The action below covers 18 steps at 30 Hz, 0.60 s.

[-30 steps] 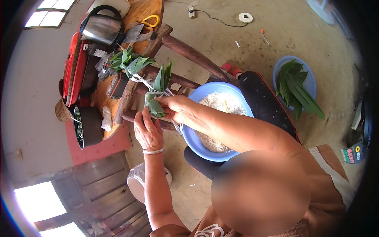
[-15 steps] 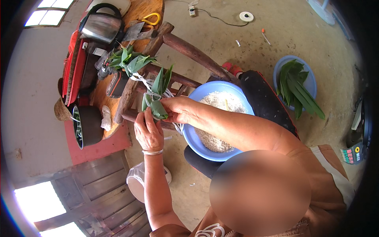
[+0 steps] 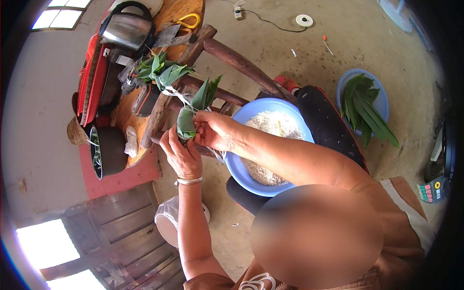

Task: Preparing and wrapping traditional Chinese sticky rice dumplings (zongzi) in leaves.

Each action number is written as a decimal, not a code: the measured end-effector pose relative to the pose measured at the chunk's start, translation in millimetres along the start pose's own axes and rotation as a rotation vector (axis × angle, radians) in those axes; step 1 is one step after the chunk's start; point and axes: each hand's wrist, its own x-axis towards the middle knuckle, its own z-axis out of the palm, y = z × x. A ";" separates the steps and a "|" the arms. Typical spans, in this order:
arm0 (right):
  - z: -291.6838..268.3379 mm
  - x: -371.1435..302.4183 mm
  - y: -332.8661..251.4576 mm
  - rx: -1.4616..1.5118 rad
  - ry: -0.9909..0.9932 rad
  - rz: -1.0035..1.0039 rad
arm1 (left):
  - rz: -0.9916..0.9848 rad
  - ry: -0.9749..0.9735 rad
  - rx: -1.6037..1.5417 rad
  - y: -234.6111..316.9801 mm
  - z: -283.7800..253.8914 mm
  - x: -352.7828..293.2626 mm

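Note:
Between my two hands is a green leaf-wrapped dumpling (image 3: 185,123), standing upright in front of the bench frame. My left hand (image 3: 182,155) is closed around its lower end from the near left. From the right, my right hand (image 3: 216,130) presses curled fingers against its side; whether they also pinch a string is hidden. White strings (image 3: 178,94) run down from the bench just behind. Another leaf-wrapped piece (image 3: 207,93) with pointed leaf tips hangs there, and a bunch of leafy bundles (image 3: 162,71) is tied higher up.
A blue basin (image 3: 235,172) of white rice sits under my right forearm. Long green leaves (image 3: 368,110) lie in another blue basin (image 3: 383,99) at right. On the wooden table (image 3: 124,116) are a kettle (image 3: 126,31), yellow-handled scissors (image 3: 190,21) and a cleaver (image 3: 166,36). A dark pot (image 3: 112,151) stands left.
The dumpling has turned between my hands and now shows a smooth, upright leaf side. My right fingers have shifted up along it, and my left fingers have moved lower.

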 end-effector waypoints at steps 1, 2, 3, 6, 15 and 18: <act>0.2 -0.2 -2.3 -0.036 0.027 0.004 | 0.001 0.001 0.000 0.4 -1.5 1.1; 0.2 -0.7 -5.4 -0.034 0.027 0.002 | 0.004 -0.025 -0.009 0.7 -1.9 2.1; 0.5 -1.2 -8.7 -0.097 0.059 0.011 | 0.007 -0.051 -0.017 1.3 -2.3 3.2; 2.9 -6.6 -18.1 -0.192 0.103 0.032 | 0.051 -0.100 0.033 4.3 -5.8 6.1; -11.2 -15.2 -34.4 -0.489 0.083 0.074 | 0.168 -0.153 0.089 5.0 -11.3 9.3; -19.3 -22.5 -35.4 -0.745 0.097 0.052 | 0.173 -0.161 0.051 3.6 -9.7 12.4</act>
